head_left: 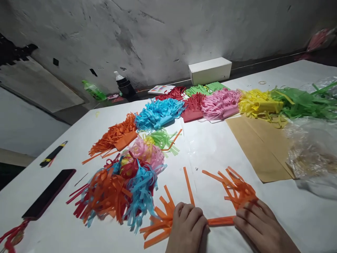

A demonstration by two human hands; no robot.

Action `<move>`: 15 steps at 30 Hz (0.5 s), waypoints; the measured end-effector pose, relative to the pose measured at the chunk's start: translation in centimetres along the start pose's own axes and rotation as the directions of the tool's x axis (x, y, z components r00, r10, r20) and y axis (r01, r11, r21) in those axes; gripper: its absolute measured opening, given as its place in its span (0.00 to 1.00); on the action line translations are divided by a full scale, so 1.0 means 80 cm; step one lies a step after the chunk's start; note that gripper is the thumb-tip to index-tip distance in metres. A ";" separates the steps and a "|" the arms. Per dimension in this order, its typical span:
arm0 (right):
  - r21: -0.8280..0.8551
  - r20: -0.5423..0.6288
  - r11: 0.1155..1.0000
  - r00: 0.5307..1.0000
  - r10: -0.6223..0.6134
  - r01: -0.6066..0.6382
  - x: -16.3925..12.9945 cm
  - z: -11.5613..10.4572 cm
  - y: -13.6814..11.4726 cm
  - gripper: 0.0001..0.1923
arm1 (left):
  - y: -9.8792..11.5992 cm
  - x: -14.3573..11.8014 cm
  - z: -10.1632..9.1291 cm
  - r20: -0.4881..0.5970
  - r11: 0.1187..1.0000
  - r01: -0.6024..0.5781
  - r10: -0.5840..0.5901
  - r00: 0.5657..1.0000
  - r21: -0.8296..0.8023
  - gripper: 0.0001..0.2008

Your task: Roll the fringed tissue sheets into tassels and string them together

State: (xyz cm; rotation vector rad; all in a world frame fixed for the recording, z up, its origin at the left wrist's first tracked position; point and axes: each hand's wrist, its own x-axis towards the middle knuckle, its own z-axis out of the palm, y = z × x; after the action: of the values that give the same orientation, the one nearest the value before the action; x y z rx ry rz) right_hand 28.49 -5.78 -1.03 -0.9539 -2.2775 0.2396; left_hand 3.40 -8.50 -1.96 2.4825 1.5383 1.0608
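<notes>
An orange paper tassel (221,221) lies across the white table near the front edge, its middle drawn into a narrow flat band with loose fringe fanning out at both ends. My left hand (186,226) is closed over the left end of the band, fingers curled down on it. At the other end, my right hand (259,223) presses on the band where the right fringe begins, thumb hidden. One loose orange strip (189,186) sticks up beyond my left hand. Left of it sits a heap of finished-looking tassels (107,196) in orange, blue, red and pink.
Fringed paper bundles in orange (116,135), blue (160,114), pink (221,103), yellow (259,102) and green (308,102) line the back. Brown paper (259,151) and clear plastic (313,151) lie right. A phone (48,193) and utility knife (54,154) lie left; a white box (210,72) stands behind.
</notes>
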 end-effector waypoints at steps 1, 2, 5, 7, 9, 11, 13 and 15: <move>0.004 -0.010 0.999 0.999 0.034 -0.034 0.003 0.001 -0.003 0.17 | 0.003 0.001 -0.001 0.003 1.000 0.017 -0.017 1.000 0.015 0.15; 0.011 -0.036 0.997 0.996 0.079 -0.079 0.007 0.003 -0.008 0.16 | 0.007 0.004 -0.003 0.019 0.998 0.047 -0.047 0.999 0.030 0.14; -0.006 -0.115 0.979 0.973 0.202 -0.204 0.019 0.012 -0.019 0.15 | 0.018 0.017 -0.010 0.104 0.979 0.164 -0.177 0.979 0.121 0.07; -0.055 -0.153 0.972 0.964 0.219 -0.230 0.023 0.016 -0.022 0.15 | 0.022 0.025 -0.015 0.113 0.971 0.151 -0.173 0.978 0.184 0.07; -0.078 -0.162 0.984 0.976 0.148 -0.162 0.022 0.017 -0.021 0.17 | 0.022 0.030 -0.019 0.128 0.982 0.026 -0.050 0.990 0.186 0.09; -0.090 -0.120 0.995 0.992 0.027 -0.038 0.021 0.018 -0.021 0.19 | 0.020 0.033 -0.020 0.164 0.978 -0.121 0.093 0.982 0.167 0.10; -0.102 -0.074 0.993 0.995 -0.067 0.059 0.022 0.020 -0.022 0.19 | 0.019 0.035 -0.019 0.209 0.962 -0.204 0.165 0.964 0.182 0.09; -0.129 -0.064 0.988 0.993 -0.098 0.089 0.027 0.024 -0.024 0.18 | 0.019 0.040 -0.016 0.229 0.952 -0.228 0.180 0.957 0.205 0.09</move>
State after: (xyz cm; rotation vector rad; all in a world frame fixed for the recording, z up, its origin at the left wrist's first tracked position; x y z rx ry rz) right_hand 25.05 -5.51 -0.69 -0.9004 -2.2870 0.0218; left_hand 4.77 -7.14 1.24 2.8531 1.4397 0.6429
